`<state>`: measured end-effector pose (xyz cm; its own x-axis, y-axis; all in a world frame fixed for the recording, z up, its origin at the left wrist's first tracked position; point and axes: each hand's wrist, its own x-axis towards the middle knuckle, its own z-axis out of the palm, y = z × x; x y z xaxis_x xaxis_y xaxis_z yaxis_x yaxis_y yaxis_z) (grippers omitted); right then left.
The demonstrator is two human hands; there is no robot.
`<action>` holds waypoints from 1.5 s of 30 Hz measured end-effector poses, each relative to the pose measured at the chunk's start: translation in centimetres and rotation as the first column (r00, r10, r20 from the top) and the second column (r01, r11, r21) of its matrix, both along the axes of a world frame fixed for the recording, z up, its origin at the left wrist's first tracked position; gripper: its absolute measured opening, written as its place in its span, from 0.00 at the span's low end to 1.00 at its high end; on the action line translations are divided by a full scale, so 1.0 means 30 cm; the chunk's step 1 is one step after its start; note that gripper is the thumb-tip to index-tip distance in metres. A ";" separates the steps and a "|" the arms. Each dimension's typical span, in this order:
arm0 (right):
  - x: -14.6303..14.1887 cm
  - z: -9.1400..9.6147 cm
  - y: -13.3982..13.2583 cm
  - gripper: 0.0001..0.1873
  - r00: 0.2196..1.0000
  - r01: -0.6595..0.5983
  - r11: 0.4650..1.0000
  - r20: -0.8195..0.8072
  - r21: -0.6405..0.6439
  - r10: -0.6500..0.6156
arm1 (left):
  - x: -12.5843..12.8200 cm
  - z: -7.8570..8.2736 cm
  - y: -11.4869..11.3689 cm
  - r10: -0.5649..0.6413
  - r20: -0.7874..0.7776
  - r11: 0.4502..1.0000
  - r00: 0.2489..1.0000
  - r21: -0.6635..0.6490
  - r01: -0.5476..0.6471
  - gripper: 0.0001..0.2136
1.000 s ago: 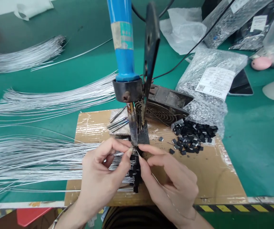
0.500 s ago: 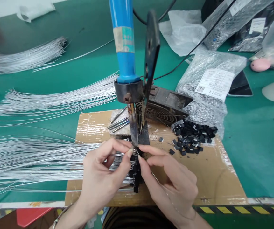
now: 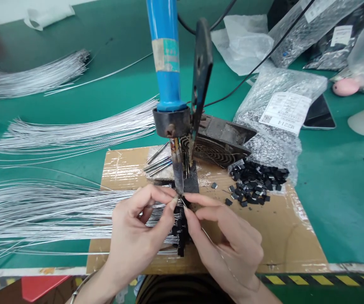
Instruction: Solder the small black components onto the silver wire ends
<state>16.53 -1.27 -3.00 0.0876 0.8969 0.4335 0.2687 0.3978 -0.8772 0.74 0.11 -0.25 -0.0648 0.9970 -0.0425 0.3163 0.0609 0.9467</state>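
A blue-handled soldering iron (image 3: pixel 166 84) hangs tip-down in a black holder, and its tip (image 3: pixel 178 181) reaches down between my fingertips. My left hand (image 3: pixel 145 226) pinches a tiny piece right under the tip; the fingers mostly hide it. My right hand (image 3: pixel 229 240) is closed in a pinch on a thin solder wire (image 3: pixel 207 237), which trails down across the palm. Directly below the fingertips lies a row of black connectors (image 3: pixel 181 236) with grey wires (image 3: pixel 58 211) running left from it, partly behind my left hand.
Cardboard (image 3: pixel 273 236) covers the mat under my hands. A fan (image 3: pixel 220 143) stands behind the iron. To its right lie a pile of small black connectors (image 3: pixel 254 181) and a labelled plastic bag (image 3: pixel 277 114). More wire bundles (image 3: pixel 83 126) lie at left.
Almost nothing differs. Both hands stay at the iron tip in the same pinch, and the whole view has shifted by only a few pixels.
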 end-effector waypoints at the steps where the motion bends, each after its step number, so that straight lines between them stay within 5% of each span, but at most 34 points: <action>1: 0.000 0.000 0.000 0.12 1.000 0.002 1.000 0.000 -0.002 -0.002 | 0.003 0.002 0.000 0.007 0.003 1.000 1.000 0.000 -0.007 0.08; 16: -0.004 -0.011 -0.005 0.10 1.000 -0.010 1.000 -0.015 0.001 0.010 | -0.017 -0.017 -0.005 -0.035 -0.075 0.999 0.997 -0.001 0.035 0.07; 21: 0.008 -0.031 -0.022 0.10 0.999 -0.032 0.993 -0.047 -0.117 0.027 | -0.020 -0.022 -0.004 -0.060 -0.094 0.998 0.994 -0.031 0.057 0.07; 27: 0.085 -0.060 -0.038 0.07 0.962 0.246 0.906 -0.024 -0.344 -0.271 | -0.064 -0.045 -0.008 -0.095 -0.256 0.995 0.962 -0.018 0.093 0.07; 32: 0.178 -0.109 -0.042 0.23 0.933 0.258 0.922 -0.174 -0.290 -0.316 | -0.102 -0.043 -0.023 -0.132 -0.454 0.953 0.881 0.185 0.238 0.07; 36: 0.217 -0.143 -0.039 0.26 0.923 0.373 0.878 0.028 -0.300 -0.383 | -0.159 -0.029 0.012 -0.003 -0.607 0.918 0.795 0.314 0.243 0.06; 40: 0.219 -0.154 -0.035 0.27 0.945 0.318 0.886 0.032 -0.339 -0.327 | -0.280 -0.049 0.163 0.152 -0.858 0.896 0.491 0.329 0.298 0.04; 45: 0.215 -0.149 -0.036 0.26 0.949 0.308 0.908 0.029 -0.283 -0.313 | -0.420 -0.125 0.401 0.089 -0.941 0.903 0.326 0.215 0.373 0.10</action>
<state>22.97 -2.35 -7.48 0.3865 0.9076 0.1640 0.3230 0.0333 -0.9458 -11.85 12.14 -4.01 0.3137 0.9121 0.2638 0.9483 -0.3153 -0.0376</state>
